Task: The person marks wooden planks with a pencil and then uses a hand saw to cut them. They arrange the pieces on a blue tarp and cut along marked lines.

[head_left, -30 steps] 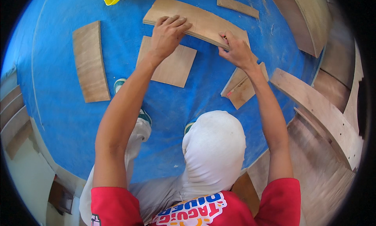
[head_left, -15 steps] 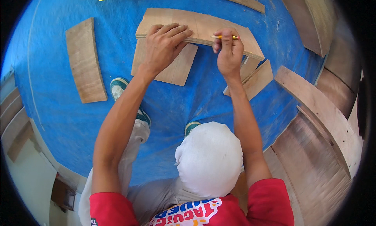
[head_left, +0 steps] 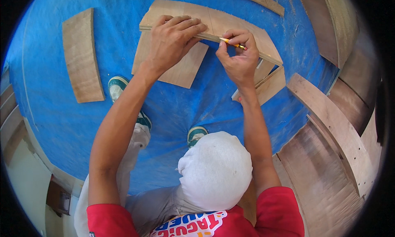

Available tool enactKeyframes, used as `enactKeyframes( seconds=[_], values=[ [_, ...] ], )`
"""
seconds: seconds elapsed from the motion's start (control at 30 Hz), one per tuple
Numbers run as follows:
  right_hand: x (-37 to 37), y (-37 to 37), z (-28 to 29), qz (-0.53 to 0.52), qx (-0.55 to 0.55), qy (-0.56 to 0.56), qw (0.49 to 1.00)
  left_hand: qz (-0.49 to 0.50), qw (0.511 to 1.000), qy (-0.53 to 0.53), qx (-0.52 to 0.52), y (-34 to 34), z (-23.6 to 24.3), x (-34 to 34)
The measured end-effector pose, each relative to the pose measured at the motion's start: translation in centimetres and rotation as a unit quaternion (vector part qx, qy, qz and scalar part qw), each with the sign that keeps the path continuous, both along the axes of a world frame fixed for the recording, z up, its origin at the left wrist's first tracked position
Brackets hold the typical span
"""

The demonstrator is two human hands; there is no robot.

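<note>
Two hands are at the near edge of the curved board (head_left: pixel 189 9): the left hand (head_left: pixel 173 39), fingers close together, grips that edge left of its middle; the right hand (head_left: pixel 240 58), closed in a pinch, holds a pencil (head_left: pixel 234 43), tip at the edge right of its middle. Good work here likely needs the board pressed steady and the pencil's slant kept even.

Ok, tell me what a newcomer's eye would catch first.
Probably the bright blue sheet spread across the middle. Next, the curved board at top centre, with the left fingers on it and the right fingers holding a yellow pencil at its near edge. The white-clad knee looms at lower centre.
</note>
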State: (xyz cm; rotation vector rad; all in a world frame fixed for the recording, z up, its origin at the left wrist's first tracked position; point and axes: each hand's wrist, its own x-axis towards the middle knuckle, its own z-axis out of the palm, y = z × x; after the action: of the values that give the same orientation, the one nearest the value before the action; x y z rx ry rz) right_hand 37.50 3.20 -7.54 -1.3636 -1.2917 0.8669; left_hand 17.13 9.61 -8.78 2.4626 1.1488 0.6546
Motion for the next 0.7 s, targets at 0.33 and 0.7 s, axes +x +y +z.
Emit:
enactKeyframes(
  seconds=[0.33, 0.7],
  values=[
    [-0.9, 0.1, -1.2, -0.031, 0.054, -0.031, 0.998, 0.007, 0.999, -0.035, 0.035, 0.3, -0.2, 0.2],
    [-0.8, 0.5, -1.6, -0.049, 0.080, -0.064, 0.994, 0.012, 0.999, -0.033, 0.034, 0.4, -0.3, 0.4]
  ],
)
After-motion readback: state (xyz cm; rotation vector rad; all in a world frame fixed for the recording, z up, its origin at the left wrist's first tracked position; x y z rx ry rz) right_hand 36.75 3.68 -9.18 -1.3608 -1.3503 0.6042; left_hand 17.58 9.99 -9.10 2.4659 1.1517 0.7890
